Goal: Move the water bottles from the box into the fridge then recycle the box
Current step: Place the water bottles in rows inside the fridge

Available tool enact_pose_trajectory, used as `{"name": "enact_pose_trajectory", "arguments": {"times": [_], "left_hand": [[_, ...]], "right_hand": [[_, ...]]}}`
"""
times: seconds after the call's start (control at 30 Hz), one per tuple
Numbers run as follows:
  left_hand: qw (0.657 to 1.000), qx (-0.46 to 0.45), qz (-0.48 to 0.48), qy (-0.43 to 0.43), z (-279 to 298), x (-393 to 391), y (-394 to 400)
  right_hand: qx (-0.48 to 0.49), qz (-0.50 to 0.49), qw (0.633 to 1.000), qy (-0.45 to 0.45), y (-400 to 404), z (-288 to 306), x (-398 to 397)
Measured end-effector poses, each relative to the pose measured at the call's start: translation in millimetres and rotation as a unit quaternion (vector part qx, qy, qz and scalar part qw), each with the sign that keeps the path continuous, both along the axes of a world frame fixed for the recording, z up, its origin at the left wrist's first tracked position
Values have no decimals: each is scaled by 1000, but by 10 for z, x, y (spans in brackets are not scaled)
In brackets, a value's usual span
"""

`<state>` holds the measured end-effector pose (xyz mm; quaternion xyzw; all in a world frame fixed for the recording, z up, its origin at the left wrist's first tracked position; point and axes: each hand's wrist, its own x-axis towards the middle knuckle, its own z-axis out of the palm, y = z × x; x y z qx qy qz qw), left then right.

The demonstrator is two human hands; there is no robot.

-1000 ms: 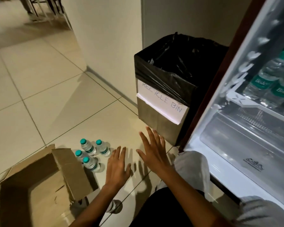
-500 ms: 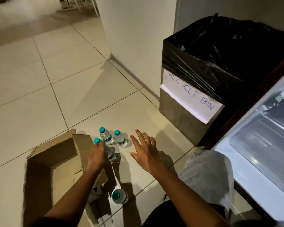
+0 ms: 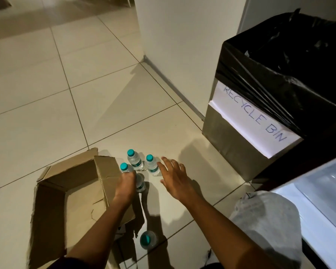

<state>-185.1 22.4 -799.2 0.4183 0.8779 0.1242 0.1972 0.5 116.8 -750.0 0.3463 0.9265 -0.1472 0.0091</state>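
Head view: left grip [image 3: 126,181] on bottle [image 3: 139,182]; right grip [image 3: 174,176] beside.

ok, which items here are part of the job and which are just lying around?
Job:
water bottles
cardboard box
recycle bin
fridge
left hand, gripping one bottle
right hand, open by the bottles

Lying about:
grey cloth
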Motion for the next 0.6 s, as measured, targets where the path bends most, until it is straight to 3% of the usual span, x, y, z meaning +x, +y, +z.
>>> {"name": "enact_pose_trajectory", "arguments": {"times": [0.4,0.5,0.6], "left_hand": [[1000,-8,-19,-8,13,34,-65],[1000,13,-7,-25,22,36,-51],[1000,-2,-19,13,41,57,-58]], "right_hand": [[42,94,993,-63,191,-147,-810],[42,86,992,-85,172,-165,-836],[19,49,997,-63,130,-147,-741]]}}
